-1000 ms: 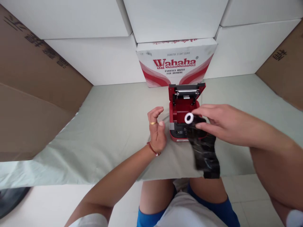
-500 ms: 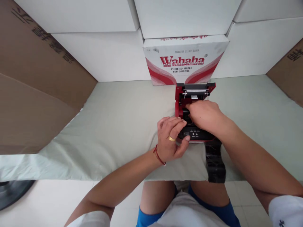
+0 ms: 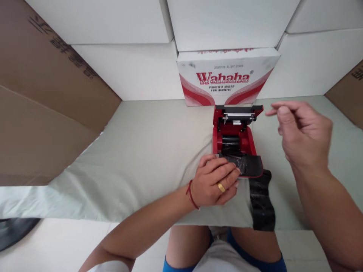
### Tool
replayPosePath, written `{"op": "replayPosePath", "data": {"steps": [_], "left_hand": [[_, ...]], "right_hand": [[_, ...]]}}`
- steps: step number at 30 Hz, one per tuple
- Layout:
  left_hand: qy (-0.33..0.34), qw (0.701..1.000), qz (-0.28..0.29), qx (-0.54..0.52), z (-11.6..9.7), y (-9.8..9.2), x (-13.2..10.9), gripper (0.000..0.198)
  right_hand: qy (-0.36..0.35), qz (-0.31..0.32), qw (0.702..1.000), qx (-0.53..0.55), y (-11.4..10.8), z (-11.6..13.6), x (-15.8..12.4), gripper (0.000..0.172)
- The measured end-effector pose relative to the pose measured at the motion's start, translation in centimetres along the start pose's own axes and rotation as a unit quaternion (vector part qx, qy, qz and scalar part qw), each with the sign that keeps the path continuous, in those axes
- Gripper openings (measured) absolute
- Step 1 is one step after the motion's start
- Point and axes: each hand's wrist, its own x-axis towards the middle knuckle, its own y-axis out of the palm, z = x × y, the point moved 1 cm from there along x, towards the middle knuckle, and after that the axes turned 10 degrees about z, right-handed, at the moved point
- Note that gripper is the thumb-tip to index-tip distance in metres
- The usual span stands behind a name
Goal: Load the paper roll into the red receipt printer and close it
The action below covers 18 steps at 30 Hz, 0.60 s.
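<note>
A small red-and-black label printer stands on the cloth with its lid raised. Inside lies a black roll, and from it a shiny black strip runs forward over the front panel. My left hand, with a gold ring and a red bracelet, has its fingers bent together over the strip at the printer's front left; its fingertips partly hide the strip's end. Raised to the right of the lid, my right hand is apart from the printer. Its index finger reaches out, the others curl loosely, and nothing shows in it.
Another black strip hangs over the table's front edge. Behind the printer stands a Wahaha water carton against stacked white boxes. Brown cartons flank the pale green tablecloth.
My right hand has come out of the printer and moved right and up. The black strip now lies across the front panel, and my left hand has shifted right onto it.
</note>
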Motion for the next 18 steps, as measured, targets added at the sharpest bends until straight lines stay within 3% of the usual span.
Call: {"op": "replayPosePath", "data": {"steps": [3, 7, 10, 18], "left_hand": [[-0.006, 1.000, 0.016, 0.014, -0.6, 0.2, -0.1, 0.034], [0.004, 0.999, 0.020, 0.030, -1.1, 0.5, 0.0, 0.031], [0.012, 1.000, 0.013, 0.025, -1.1, 0.3, 0.2, 0.024], [0.018, 0.999, 0.016, 0.027, -1.1, -0.1, 0.3, 0.037]], "right_hand": [[-0.036, -0.044, 0.996, 0.067, 1.5, -1.0, 1.9, 0.046], [-0.036, 0.050, 0.996, 0.063, 2.8, -0.2, 2.6, 0.042], [-0.023, 0.053, 0.997, 0.041, 2.1, 0.8, 0.9, 0.047], [-0.161, 0.115, 0.980, 0.020, 1.9, -0.5, -4.3, 0.041]]}}
